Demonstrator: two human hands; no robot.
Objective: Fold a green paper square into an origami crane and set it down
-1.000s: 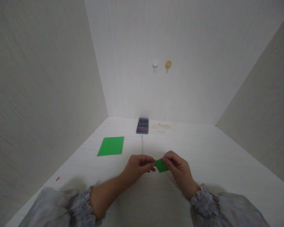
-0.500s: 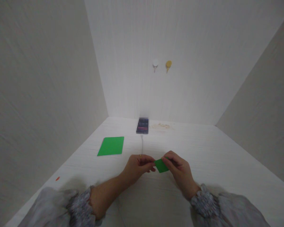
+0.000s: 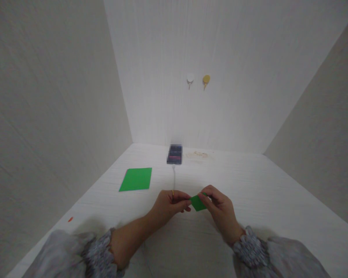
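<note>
A small green piece of paper (image 3: 197, 203), apparently folded, is held between my two hands above the white table. My left hand (image 3: 173, 202), with a ring on one finger, pinches its left corner between thumb and fingertips. On the other side, my right hand (image 3: 218, 204) grips the upper right part, its thumb lying over the paper. Part of the paper is hidden behind the right thumb and fingers. To the left of my hands lies a larger flat green sheet of paper (image 3: 136, 179).
Toward the back wall stands a blurred dark phone-like device (image 3: 174, 154) with a cable (image 3: 174, 177) running forward. A white hook (image 3: 190, 79) and a yellow hook (image 3: 206, 80) are on the wall. A small orange-red scrap (image 3: 70, 219) lies near the left edge.
Both hands keep their hold on the small green paper. The left fingertips have shifted very slightly right along its corner; everything else looks the same.
</note>
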